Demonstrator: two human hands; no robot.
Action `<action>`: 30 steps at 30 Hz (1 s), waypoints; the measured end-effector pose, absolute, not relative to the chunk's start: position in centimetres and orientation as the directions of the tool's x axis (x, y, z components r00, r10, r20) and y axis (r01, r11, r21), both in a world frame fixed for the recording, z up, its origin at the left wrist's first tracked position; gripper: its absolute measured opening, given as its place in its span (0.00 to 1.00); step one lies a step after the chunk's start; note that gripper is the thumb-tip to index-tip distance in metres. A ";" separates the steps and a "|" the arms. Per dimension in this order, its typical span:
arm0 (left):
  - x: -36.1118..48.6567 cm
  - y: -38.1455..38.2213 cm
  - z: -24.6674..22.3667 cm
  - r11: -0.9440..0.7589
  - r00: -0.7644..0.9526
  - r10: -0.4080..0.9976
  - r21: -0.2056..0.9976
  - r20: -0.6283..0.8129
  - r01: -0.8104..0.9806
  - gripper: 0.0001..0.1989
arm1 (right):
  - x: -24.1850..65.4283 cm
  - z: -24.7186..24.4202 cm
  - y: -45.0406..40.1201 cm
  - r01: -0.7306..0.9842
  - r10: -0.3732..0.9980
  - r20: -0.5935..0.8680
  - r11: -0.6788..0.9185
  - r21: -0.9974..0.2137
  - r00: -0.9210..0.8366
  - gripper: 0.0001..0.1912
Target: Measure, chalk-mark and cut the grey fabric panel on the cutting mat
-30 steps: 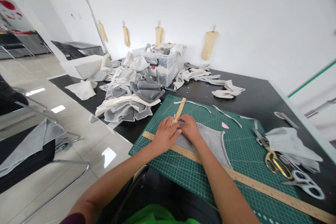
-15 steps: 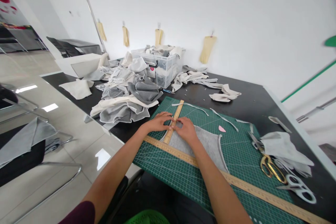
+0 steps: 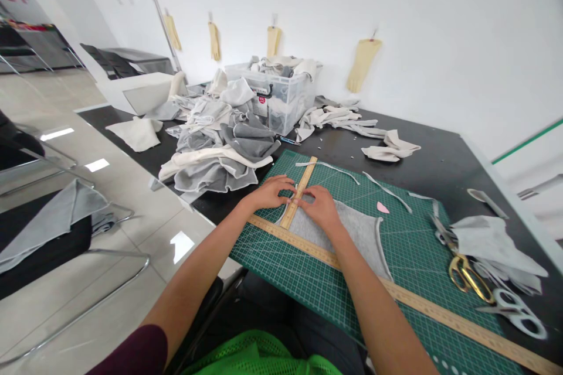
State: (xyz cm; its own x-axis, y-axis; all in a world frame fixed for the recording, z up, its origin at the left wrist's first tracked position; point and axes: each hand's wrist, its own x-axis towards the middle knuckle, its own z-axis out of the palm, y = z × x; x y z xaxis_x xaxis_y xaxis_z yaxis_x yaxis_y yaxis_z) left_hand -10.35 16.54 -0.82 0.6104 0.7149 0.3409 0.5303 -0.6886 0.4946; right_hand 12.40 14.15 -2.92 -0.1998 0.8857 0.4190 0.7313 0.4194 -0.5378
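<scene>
A short wooden ruler (image 3: 308, 171) lies across the left end of a piece of grey fabric (image 3: 356, 224), which rests on a green cutting mat (image 3: 416, 246). My left hand (image 3: 273, 192) grips the ruler's left edge with curled fingers. From the other side, my right hand (image 3: 320, 206) pinches the same ruler, its wrist over the fabric. A long wooden ruler (image 3: 424, 304) runs along the fabric's near edge, partly hidden under my right forearm. Beyond the fabric lie thin fabric strips (image 3: 387, 192) and a pink piece of tailor's chalk (image 3: 382, 207).
Gold-handled scissors (image 3: 468, 278) and white-handled scissors (image 3: 516, 312) lie at the right beside grey fabric pieces (image 3: 497, 240). A heap of fabric (image 3: 215, 155) and a clear plastic bin (image 3: 281, 99) stand at the back left. A blue pen (image 3: 289, 140) lies near the bin.
The view has tilted slightly down and turned left, so things sit a little higher and further right. Both hands stay at the short ruler, with only slight finger movement.
</scene>
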 end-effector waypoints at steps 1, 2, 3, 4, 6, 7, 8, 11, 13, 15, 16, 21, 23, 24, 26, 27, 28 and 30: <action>-10.2 16.4 -0.7 -0.690 0.609 0.714 0.492 0.344 0.531 0.14 | 12.4 -2.9 14.2 0.729 0.885 0.420 0.422 -0.539 -0.201 0.14; -10.1 16.3 -0.6 -0.690 0.607 0.715 0.491 0.346 0.532 0.11 | 12.4 -2.9 14.2 0.726 0.884 0.421 0.425 -0.541 -0.203 0.14; -9.9 16.1 -0.5 -0.690 0.605 0.715 0.491 0.350 0.531 0.08 | 12.4 -2.9 14.2 0.723 0.884 0.420 0.426 -0.544 -0.205 0.14; -9.8 15.9 -0.4 -0.690 0.601 0.716 0.491 0.355 0.532 0.07 | 12.4 -2.9 14.2 0.720 0.885 0.417 0.426 -0.547 -0.207 0.14; -9.6 15.6 -0.3 -0.690 0.594 0.718 0.483 0.364 0.538 0.10 | 12.4 -2.9 14.3 0.719 0.890 0.406 0.420 -0.553 -0.208 0.13; -9.6 15.5 -0.2 -0.693 0.599 0.715 0.477 0.362 0.540 0.13 | 12.5 -2.9 14.3 0.720 0.892 0.401 0.416 -0.555 -0.207 0.13; -9.7 15.4 -0.2 -0.696 0.611 0.711 0.471 0.349 0.541 0.16 | 12.5 -2.9 14.3 0.721 0.894 0.397 0.414 -0.555 -0.208 0.12; -10.2 15.4 -0.3 -0.681 0.650 0.715 0.472 0.259 0.560 0.24 | 12.5 -2.9 14.3 0.721 0.894 0.395 0.416 -0.554 -0.212 0.13; -10.6 15.5 -0.5 -0.648 0.650 0.735 0.481 0.192 0.591 0.26 | 12.5 -2.9 14.2 0.722 0.894 0.395 0.416 -0.553 -0.213 0.14; -10.9 15.7 -0.7 -0.623 0.647 0.748 0.490 0.145 0.610 0.27 | 12.5 -2.8 14.2 0.723 0.895 0.393 0.415 -0.553 -0.213 0.14; -11.0 15.8 -0.8 -0.615 0.647 0.751 0.496 0.131 0.613 0.26 | 12.5 -2.7 14.1 0.723 0.896 0.390 0.413 -0.553 -0.214 0.14; -11.1 15.7 -1.1 -0.605 0.632 0.763 0.495 0.137 0.624 0.24 | 12.4 -2.5 14.0 0.738 0.897 0.379 0.414 -0.533 -0.229 0.16; -11.1 15.6 -1.2 -0.609 0.621 0.768 0.477 0.156 0.633 0.24 | 12.4 -2.4 13.9 0.742 0.894 0.384 0.418 -0.524 -0.232 0.16; -11.1 15.5 -1.2 -0.611 0.615 0.770 0.471 0.168 0.637 0.24 | 12.4 -2.4 13.9 0.743 0.893 0.387 0.419 -0.521 -0.232 0.16; -11.0 15.4 -1.2 -0.613 0.603 0.775 0.461 0.190 0.642 0.24 | 12.4 -2.5 13.9 0.745 0.892 0.389 0.418 -0.520 -0.229 0.17; -11.0 15.3 -1.2 -0.612 0.596 0.778 0.454 0.199 0.647 0.24 | 12.4 -2.5 13.9 0.745 0.893 0.390 0.416 -0.521 -0.226 0.17; -10.9 15.3 -1.1 -0.611 0.590 0.781 0.448 0.205 0.653 0.24 | 12.4 -2.6 13.9 0.745 0.894 0.389 0.413 -0.523 -0.223 0.18; -10.8 15.1 -1.0 -0.607 0.586 0.785 0.439 0.202 0.662 0.23 | 12.4 -2.6 13.9 0.749 0.896 0.386 0.408 -0.522 -0.220 0.19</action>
State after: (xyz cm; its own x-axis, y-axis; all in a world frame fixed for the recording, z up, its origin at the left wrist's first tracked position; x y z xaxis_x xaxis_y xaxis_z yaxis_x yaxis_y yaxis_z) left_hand -10.85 15.14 -1.04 0.5857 0.7850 0.2020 0.6622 -0.6071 0.4392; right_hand 12.37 13.94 -2.60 -0.2195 0.8962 0.3855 0.7493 0.4079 -0.5216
